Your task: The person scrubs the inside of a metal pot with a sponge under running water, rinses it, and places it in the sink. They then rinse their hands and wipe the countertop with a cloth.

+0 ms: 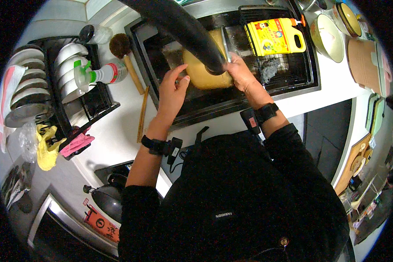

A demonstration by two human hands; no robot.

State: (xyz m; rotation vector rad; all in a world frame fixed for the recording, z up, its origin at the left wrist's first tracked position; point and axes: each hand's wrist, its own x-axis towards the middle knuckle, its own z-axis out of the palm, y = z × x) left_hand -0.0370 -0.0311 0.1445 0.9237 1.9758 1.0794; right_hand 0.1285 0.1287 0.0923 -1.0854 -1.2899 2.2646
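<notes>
In the black sink lies a yellowish, rounded thing, a board or a basin; I cannot tell which. A black faucet spout crosses above it and hides its middle. On its right side, my right hand grips a thin, pale, flat item, seen nearly edge-on, perhaps a knife. The fingertips of that hand are partly hidden by the spout. My left hand is at the left edge of the yellowish thing, thumb and forefinger apart, holding nothing.
A wire rack at the sink's right holds a yellow detergent jug and a steel scourer. Left stand a brush, chopsticks, a spray bottle and a dish rack. Bowls stand at the right.
</notes>
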